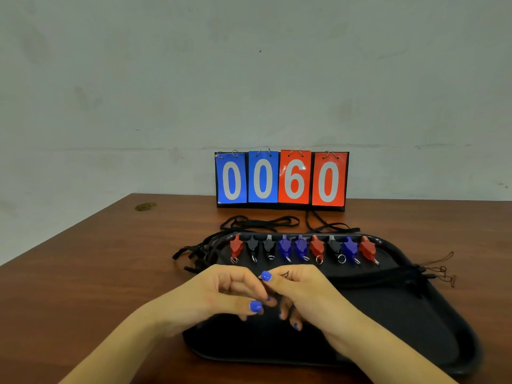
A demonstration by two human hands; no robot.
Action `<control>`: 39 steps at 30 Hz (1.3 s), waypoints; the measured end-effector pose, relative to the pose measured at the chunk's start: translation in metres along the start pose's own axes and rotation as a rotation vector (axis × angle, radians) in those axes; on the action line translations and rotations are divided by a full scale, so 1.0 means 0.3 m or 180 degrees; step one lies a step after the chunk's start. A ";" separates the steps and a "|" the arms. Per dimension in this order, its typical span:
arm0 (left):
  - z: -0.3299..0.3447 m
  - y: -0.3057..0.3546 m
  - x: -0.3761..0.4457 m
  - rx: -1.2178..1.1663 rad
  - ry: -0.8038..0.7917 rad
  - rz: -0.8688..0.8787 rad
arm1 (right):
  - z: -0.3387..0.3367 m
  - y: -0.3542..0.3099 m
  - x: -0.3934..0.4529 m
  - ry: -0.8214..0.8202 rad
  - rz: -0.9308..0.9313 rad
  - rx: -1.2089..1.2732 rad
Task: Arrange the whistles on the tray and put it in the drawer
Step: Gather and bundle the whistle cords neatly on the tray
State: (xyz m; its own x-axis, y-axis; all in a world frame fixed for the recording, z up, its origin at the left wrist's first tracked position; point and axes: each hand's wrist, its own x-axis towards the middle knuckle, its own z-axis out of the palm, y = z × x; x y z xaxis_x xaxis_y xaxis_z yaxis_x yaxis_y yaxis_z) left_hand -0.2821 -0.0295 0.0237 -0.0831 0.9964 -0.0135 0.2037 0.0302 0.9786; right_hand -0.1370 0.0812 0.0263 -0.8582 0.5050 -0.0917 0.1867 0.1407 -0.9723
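1. Nine whistles stand in a row along the far edge of the black tray [432, 309], mouthpieces pointing away and split rings toward the person. From left to right: a red whistle [236, 246], two black, two blue, a red, a black whistle [334, 246], a blue and a red.
2. The tray lies on the brown wooden table [83, 273], just in front of a flip scoreboard [281, 178] that reads 0060.
3. Black lanyards [260, 223] lie in a loose tangle behind the tray and over its left rim. A second bundle of cords [388, 277] crosses the tray to the right.
4. The left hand [219, 295] and right hand [302, 295] meet over the near middle of the tray with fingers curled inward and touching. Whether either one pinches anything, such as a cord end, I cannot tell.
5. No drawer shows in this view.
6. Handling, as a judgement: the whistles look like light, hard plastic, free to slide or topple on a smooth tray. The lanyards are limp and will drag or snag if left hanging over the rim.
7. The tray looks stiff and shallow. It is best held by its two short side rims, kept level and lifted slowly.
8. Trailing cords should be gathered onto the tray before lifting, or they may tug the row out of line.
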 end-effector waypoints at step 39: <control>-0.219 -0.009 -0.018 -0.4056 0.2686 0.0791 | -0.065 -0.039 0.007 0.0709 -0.0375 0.0467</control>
State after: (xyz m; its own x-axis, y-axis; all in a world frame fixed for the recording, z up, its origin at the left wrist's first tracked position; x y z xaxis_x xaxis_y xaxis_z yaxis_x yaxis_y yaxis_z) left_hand -0.3465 -0.0402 0.0346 -0.7709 0.6207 -0.1428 -0.6057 -0.6452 0.4656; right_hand -0.1317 0.0971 0.0416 -0.7408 0.6693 0.0572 0.0070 0.0929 -0.9957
